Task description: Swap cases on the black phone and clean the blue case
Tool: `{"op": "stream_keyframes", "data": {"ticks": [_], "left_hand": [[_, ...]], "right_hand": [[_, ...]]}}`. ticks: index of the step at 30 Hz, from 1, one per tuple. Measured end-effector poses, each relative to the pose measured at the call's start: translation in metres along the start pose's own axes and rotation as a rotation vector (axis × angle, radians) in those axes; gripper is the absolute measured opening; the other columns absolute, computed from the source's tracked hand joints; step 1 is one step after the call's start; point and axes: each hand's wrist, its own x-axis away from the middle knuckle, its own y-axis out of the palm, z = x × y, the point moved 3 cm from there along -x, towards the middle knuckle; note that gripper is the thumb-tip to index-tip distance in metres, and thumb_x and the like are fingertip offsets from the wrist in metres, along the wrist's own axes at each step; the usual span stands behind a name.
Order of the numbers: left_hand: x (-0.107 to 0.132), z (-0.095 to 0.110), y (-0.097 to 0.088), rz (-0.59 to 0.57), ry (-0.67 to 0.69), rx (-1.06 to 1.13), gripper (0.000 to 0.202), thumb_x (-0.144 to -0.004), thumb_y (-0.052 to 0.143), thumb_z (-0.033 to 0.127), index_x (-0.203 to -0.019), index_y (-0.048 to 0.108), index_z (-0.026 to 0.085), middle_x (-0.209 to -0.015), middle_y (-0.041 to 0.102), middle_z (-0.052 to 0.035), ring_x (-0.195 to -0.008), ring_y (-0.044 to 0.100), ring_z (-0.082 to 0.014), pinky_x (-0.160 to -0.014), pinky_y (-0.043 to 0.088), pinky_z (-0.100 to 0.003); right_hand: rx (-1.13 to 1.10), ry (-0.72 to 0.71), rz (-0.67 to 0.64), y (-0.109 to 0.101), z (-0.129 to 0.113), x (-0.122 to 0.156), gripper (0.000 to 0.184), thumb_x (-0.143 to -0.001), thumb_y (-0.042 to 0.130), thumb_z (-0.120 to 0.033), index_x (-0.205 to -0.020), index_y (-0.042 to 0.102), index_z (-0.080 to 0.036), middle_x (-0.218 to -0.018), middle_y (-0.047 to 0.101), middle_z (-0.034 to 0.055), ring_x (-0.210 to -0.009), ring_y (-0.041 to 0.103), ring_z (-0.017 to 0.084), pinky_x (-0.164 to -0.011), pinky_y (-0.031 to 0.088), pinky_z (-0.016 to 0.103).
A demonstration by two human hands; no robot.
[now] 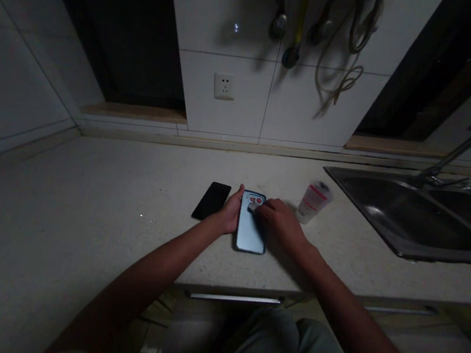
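A light blue phone (251,234) with a dark rim lies on the counter, its back and camera area facing up. My left hand (231,212) grips its left edge, with the thumb near the top corner. Fingers pinched, my right hand (278,219) holds a small pale wipe (253,206) against the back just below the camera area. The wipe's exact kind is hard to make out in the dim light. Beside my left hand lies a black phone (212,199), dark face up and partly behind that hand. A clear plastic cup (313,202) with red print stands to the right of my right hand.
The pale countertop (105,199) runs along a tiled wall with a power socket (224,86). At the right is a steel double sink (413,225) with a tall faucet (463,144). A drawer handle (236,299) shows below the counter edge, above my knees.
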Motion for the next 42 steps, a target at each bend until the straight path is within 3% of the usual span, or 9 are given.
{"op": "stream_keyframes", "data": {"ticks": [4,11,16,22,28,35,42], "left_hand": [[-0.004,-0.003,-0.003,0.014,-0.021,-0.015,0.053,-0.094,0.040,0.058,-0.100,0.069,0.014,-0.080,0.072,-0.0127,-0.072,0.069,-0.0265,-0.072,0.053,-0.037],[-0.010,-0.004,-0.010,0.067,-0.005,-0.005,0.047,-0.093,0.047,0.056,-0.097,0.068,0.015,-0.079,0.071,-0.0114,-0.071,0.068,-0.0254,-0.072,0.052,-0.036],[-0.006,-0.004,-0.008,0.123,-0.006,0.001,0.047,-0.092,0.048,0.057,-0.096,0.069,0.015,-0.078,0.071,-0.0112,-0.073,0.069,-0.0259,-0.070,0.052,-0.035],[-0.003,-0.005,-0.001,0.081,-0.048,-0.036,0.053,-0.093,0.042,0.059,-0.096,0.070,0.014,-0.078,0.071,-0.0121,-0.071,0.068,-0.0263,-0.069,0.052,-0.036],[-0.003,-0.006,0.002,0.041,0.014,-0.070,0.052,-0.096,0.040,0.057,-0.094,0.070,0.015,-0.074,0.070,-0.0106,-0.068,0.068,-0.0235,-0.069,0.052,-0.034],[-0.003,-0.005,-0.005,0.106,0.028,-0.072,0.059,-0.090,0.042,0.068,-0.091,0.070,0.016,-0.072,0.070,-0.0099,-0.071,0.068,-0.0242,-0.069,0.053,-0.034],[-0.003,0.003,-0.007,0.077,0.074,-0.027,0.070,-0.091,0.031,0.072,-0.087,0.067,0.011,-0.069,0.069,-0.0135,-0.068,0.068,-0.0253,-0.066,0.054,-0.035]], "right_hand": [[-0.048,0.169,0.081,0.004,0.007,-0.018,0.022,-0.091,0.051,-0.013,-0.095,0.072,-0.014,-0.100,0.065,0.0163,-0.092,0.057,0.025,-0.075,0.042,0.034],[-0.085,0.244,0.070,0.009,-0.001,-0.041,0.023,-0.092,0.048,-0.012,-0.091,0.071,-0.015,-0.097,0.067,0.0142,-0.090,0.058,0.023,-0.078,0.042,0.031],[-0.124,0.152,0.095,0.011,-0.008,-0.033,0.022,-0.093,0.048,-0.012,-0.100,0.069,-0.014,-0.102,0.067,0.0144,-0.093,0.059,0.022,-0.082,0.044,0.032],[0.022,0.240,0.133,0.009,-0.003,-0.017,0.024,-0.088,0.051,-0.011,-0.096,0.072,-0.017,-0.102,0.068,0.0153,-0.092,0.059,0.027,-0.071,0.044,0.033],[-0.183,0.344,0.272,0.006,0.004,-0.026,0.030,-0.090,0.044,-0.012,-0.094,0.074,-0.015,-0.092,0.068,0.0136,-0.081,0.061,0.023,-0.072,0.046,0.032],[-0.255,0.121,0.218,0.009,-0.016,-0.025,0.032,-0.088,0.046,-0.007,-0.100,0.074,-0.017,-0.096,0.068,0.0109,-0.087,0.061,0.021,-0.077,0.048,0.031],[-0.232,-0.176,0.097,0.008,-0.044,0.006,0.029,-0.084,0.054,-0.002,-0.094,0.075,-0.020,-0.086,0.069,0.0072,-0.084,0.060,0.020,-0.079,0.041,0.033]]}}
